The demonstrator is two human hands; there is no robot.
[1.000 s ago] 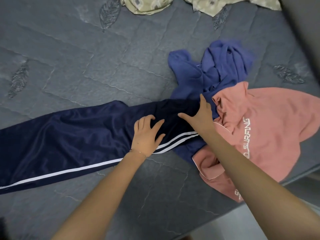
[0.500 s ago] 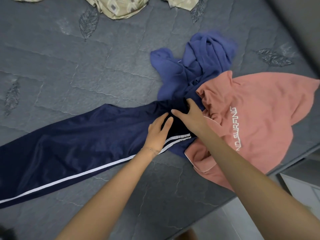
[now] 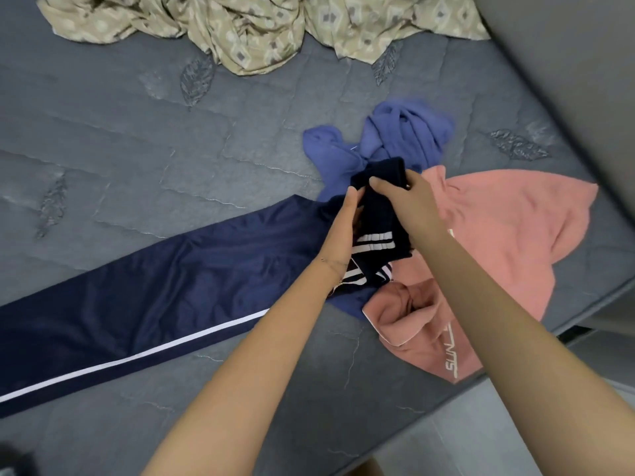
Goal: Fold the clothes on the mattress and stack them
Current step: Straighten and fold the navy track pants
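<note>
Half a second ago both hands lay flat on the waist end of the navy track pants [image 3: 154,297]. That end has now been gathered and lifted clear of the mattress [image 3: 137,149]. It is held up as a dark, doubled bunch [image 3: 378,207] above the spot where the pants meet the other clothes.

The right hand [image 3: 409,204] is closed over the top of the bunch, with its fingers [image 3: 374,182] curled round the waistband. The left hand [image 3: 340,235] is set against the left side of the bunch. Its fingers [image 3: 351,192] lie nearly straight along the cloth, which seems to be pinched against a thumb that is mostly hidden.

The long leg of the pants remains spread flat towards the left, its white stripe along the near edge. The blue garment [image 3: 405,135] is crumpled just beyond the hands, and the pink sweatshirt [image 3: 498,228] is heaped to the right. Both are partly overlapped by the lifted end. A patterned cloth [image 3: 247,32] is bunched at the far edge.

From this, smoothing is judged to be over and the first fold of the pants begun. Nothing has been folded or stacked yet. The raised end will probably need to be carried left over the leg, without the blue garment beneath being dragged along.
</note>
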